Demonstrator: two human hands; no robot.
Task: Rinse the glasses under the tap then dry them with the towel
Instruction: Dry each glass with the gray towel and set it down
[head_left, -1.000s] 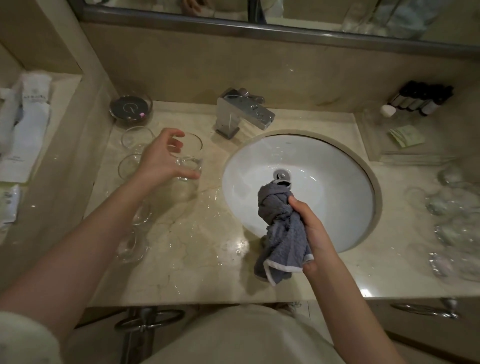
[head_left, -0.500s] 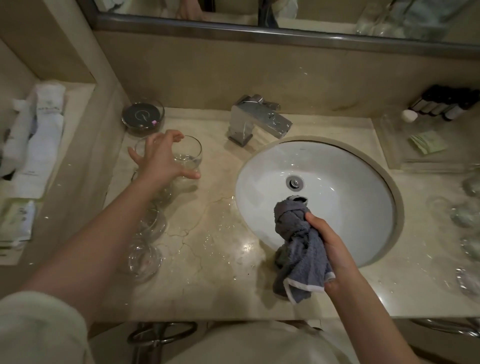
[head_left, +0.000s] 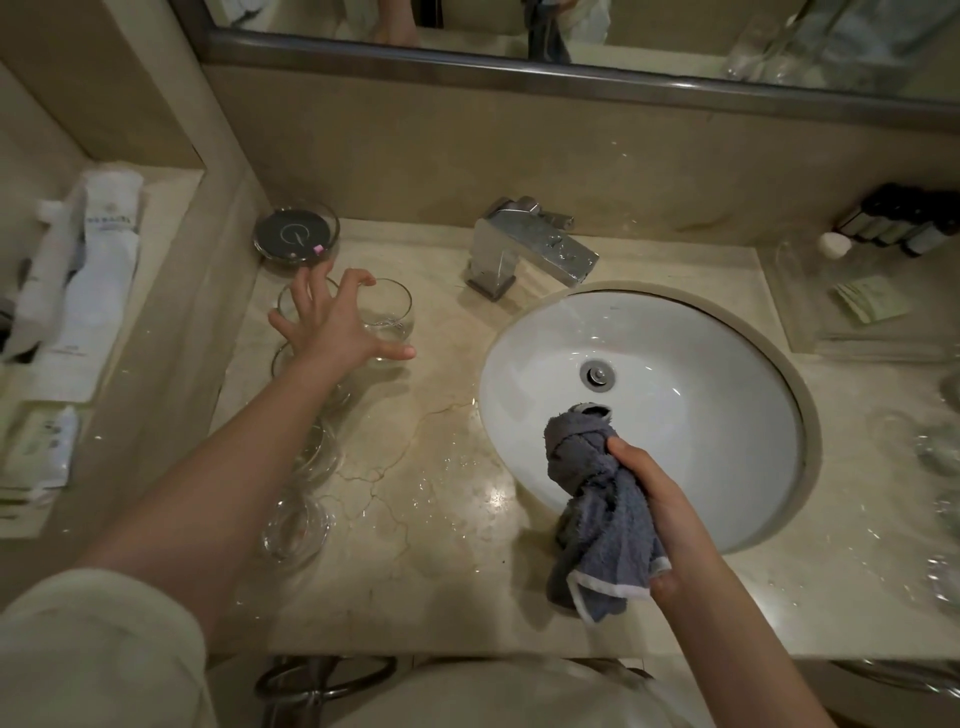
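Our left hand (head_left: 332, 327) hovers spread over a glass (head_left: 387, 312) at centre left of the desk (head_left: 436, 519); our right hand (head_left: 657, 499) grips the towel (head_left: 597, 514) above the sink (head_left: 727, 415).

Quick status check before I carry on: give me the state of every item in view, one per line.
tap: off, no water running
sink: empty, drain open
glass: upright on the counter, left hand spread over it, no grip
towel: bunched in the right hand
counter: wet with splashes

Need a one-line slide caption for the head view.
Left hand spread open over a glass left of the sink; right hand grips towel.
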